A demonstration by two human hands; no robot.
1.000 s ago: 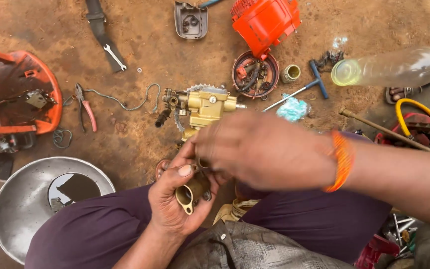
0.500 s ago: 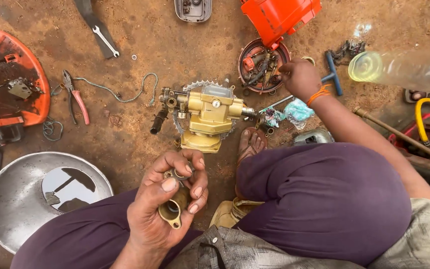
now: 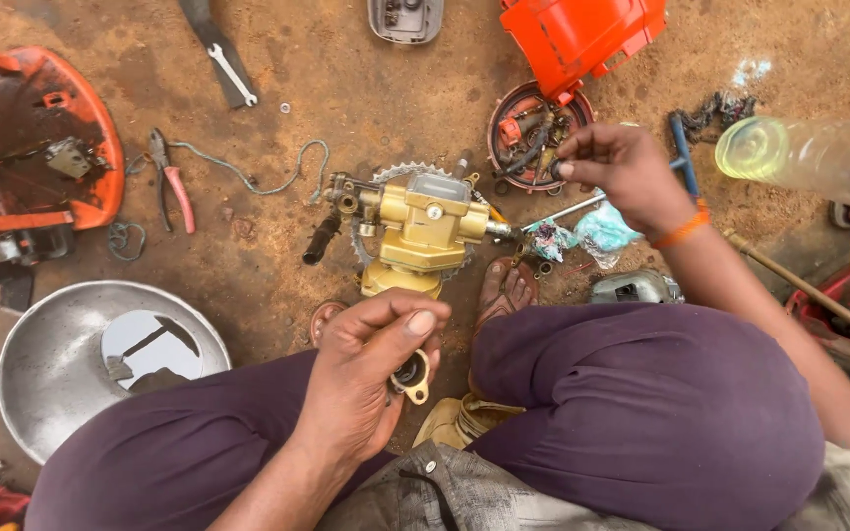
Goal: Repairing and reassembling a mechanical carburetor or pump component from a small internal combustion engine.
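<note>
Now, in the head view, the left hand sits low at centre frame, fingers curled round a small brass fitting, thumb pressed over its top. It has turned a little since half a second ago, when the fitting's open end faced up more plainly. Up in the upper right, the right hand has its fingertips pinched on a small dark part at the edge of the round parts tray; earlier it was just arriving there. Between them, mid-frame on the dirt floor, stands the brass pump body, unmoved. Red-handled pliers lie left of it, a steel bowl lower left.
</note>
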